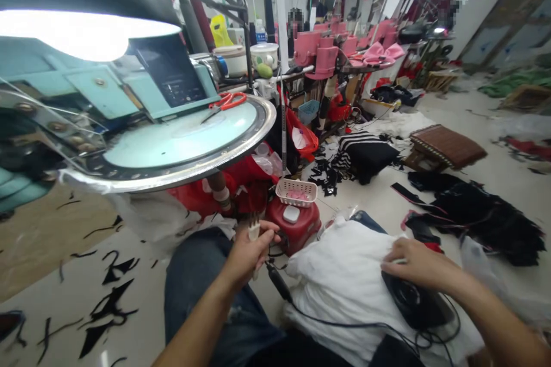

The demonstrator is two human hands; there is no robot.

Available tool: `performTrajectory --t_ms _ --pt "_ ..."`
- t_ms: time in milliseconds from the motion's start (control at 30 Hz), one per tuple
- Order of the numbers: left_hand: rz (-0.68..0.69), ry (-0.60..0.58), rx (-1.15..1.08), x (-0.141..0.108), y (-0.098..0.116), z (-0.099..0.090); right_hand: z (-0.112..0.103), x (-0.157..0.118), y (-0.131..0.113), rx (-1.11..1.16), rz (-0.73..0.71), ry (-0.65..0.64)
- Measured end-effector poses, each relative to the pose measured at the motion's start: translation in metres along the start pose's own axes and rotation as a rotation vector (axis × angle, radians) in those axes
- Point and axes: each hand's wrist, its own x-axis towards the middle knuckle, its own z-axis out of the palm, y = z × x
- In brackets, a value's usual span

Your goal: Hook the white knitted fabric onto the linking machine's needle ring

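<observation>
My left hand [253, 246] is closed round the white handle of a small fork-like tool [253, 229], its metal prongs pointing up, over my jeans-clad leg. On the right, my right hand [415, 261] has its fingers curled over a black device [413, 298] that lies on a heap of white fabric [340, 264]. A little pale piece shows between those fingers; I cannot make out what it is. A black cable [344, 321] runs across the fabric from the device side to a thick black plug-like end [279, 282] near my left hand.
A round machine dial [189, 175] with orange-handled scissors [228, 101] stands at left under a bright lamp [86, 31]. Ahead are a red box [297, 221] and a white basket [296, 192]. Black cloth [482, 218] and a brown stool [447, 146] lie right. Black scraps litter the floor.
</observation>
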Motion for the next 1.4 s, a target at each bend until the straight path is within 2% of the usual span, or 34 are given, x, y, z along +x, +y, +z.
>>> performTrajectory --t_ms 100,167,200,267,333,400,467,567,633,700,767,867,933,1033,1100,1167,1200,1267,1400 --pt "-0.019 -0.051 0.018 0.001 0.0 0.009 0.003 0.0 -0.007 -0.094 0.006 -0.052" --pt "-0.017 -0.107 0.017 0.001 0.002 0.019 -0.004 -0.001 -0.024 -0.11 -0.019 -0.008" --pt "-0.015 -0.139 0.012 0.002 0.004 0.026 -0.008 -0.001 -0.037 -0.042 -0.072 0.023" --pt "-0.018 -0.222 0.004 0.002 0.006 0.042 -0.014 0.002 -0.068 0.277 -0.239 0.048" --pt "-0.031 -0.318 0.015 0.002 0.006 0.058 -0.012 0.007 -0.097 0.732 -0.383 -0.097" --pt "-0.011 -0.347 0.093 0.002 0.005 0.068 -0.006 0.013 -0.115 1.011 -0.365 -0.202" --pt "0.064 -0.309 0.235 0.002 0.003 0.07 0.002 0.017 -0.12 1.117 -0.3 -0.187" --pt "0.193 -0.273 0.5 0.005 0.002 0.061 0.007 0.02 -0.11 1.221 -0.209 -0.048" --pt "0.241 -0.246 0.621 0.009 0.001 0.053 0.004 0.024 -0.099 1.337 -0.119 0.099" --pt "0.236 -0.187 0.617 0.013 -0.001 0.046 -0.006 0.029 -0.086 1.481 -0.034 0.25" --pt "0.141 -0.126 0.472 0.015 -0.004 0.041 -0.024 0.031 -0.069 1.615 0.009 0.343" --pt "-0.051 -0.062 0.225 0.012 -0.013 0.033 -0.054 0.025 -0.041 1.747 0.019 0.43" --pt "-0.116 -0.049 0.163 0.008 -0.022 0.025 -0.069 0.018 -0.025 1.789 0.039 0.464" --pt "-0.113 -0.087 0.26 0.007 -0.036 0.013 -0.077 0.011 -0.016 1.772 0.077 0.461" --pt "-0.082 -0.215 0.438 0.011 -0.04 0.013 -0.075 0.012 -0.021 1.748 0.081 0.419" --pt "-0.003 -0.337 0.633 0.015 -0.037 0.026 -0.07 0.015 -0.036 1.74 0.076 0.34" --pt "0.063 -0.355 0.702 0.016 -0.032 0.037 -0.068 0.016 -0.045 1.736 0.068 0.302" --pt "0.267 -0.293 0.748 0.014 -0.018 0.066 -0.065 0.018 -0.064 1.727 0.042 0.244" --pt "0.82 -0.15 0.646 0.008 0.015 0.122 -0.065 0.019 -0.094 1.677 -0.038 0.176"
